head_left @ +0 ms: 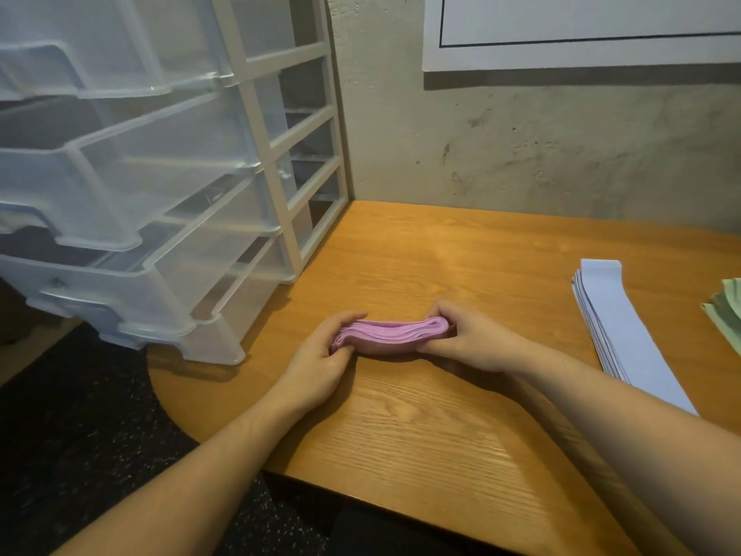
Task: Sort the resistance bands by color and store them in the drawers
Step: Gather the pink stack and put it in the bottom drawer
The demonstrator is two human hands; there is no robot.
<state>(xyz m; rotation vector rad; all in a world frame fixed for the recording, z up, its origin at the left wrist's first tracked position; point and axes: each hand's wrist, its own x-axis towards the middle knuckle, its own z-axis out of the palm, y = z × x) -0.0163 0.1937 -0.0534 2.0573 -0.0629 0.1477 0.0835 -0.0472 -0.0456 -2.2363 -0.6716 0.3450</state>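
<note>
A stack of pink resistance bands (395,335) lies across the middle of the wooden table (441,415). My left hand (324,363) grips its left end with thumb and fingers curled round it. My right hand (471,341) pinches the right end the same way. A stack of pale lavender bands (625,327) lies flat at the right. Green bands (727,315) show at the right edge, partly cut off. A clear plastic drawer unit (160,194) stands at the left with several drawers pulled out; I see nothing inside them.
A rough grey wall rises behind the table with a white poster (581,30) on it. The table's rounded left corner ends above dark speckled flooring (80,415). The white frame of the drawer unit (276,162) borders the table's back left corner.
</note>
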